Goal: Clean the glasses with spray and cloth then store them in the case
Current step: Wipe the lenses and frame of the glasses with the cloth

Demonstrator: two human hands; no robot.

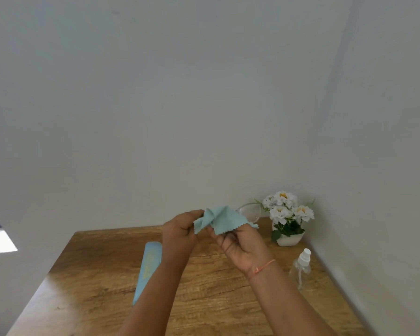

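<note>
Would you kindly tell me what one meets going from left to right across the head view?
Light blue glasses case → left hand → cloth → spray bottle. The right hand and the potted white flowers overlap their neighbours, so they are left out.

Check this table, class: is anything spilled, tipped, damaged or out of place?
Nothing stands out. The bottle stands upright, the case lies flat on the table, the flowerpot sits upright in the corner, and the left hand and right hand hold the cloth. No spill shows.
</note>
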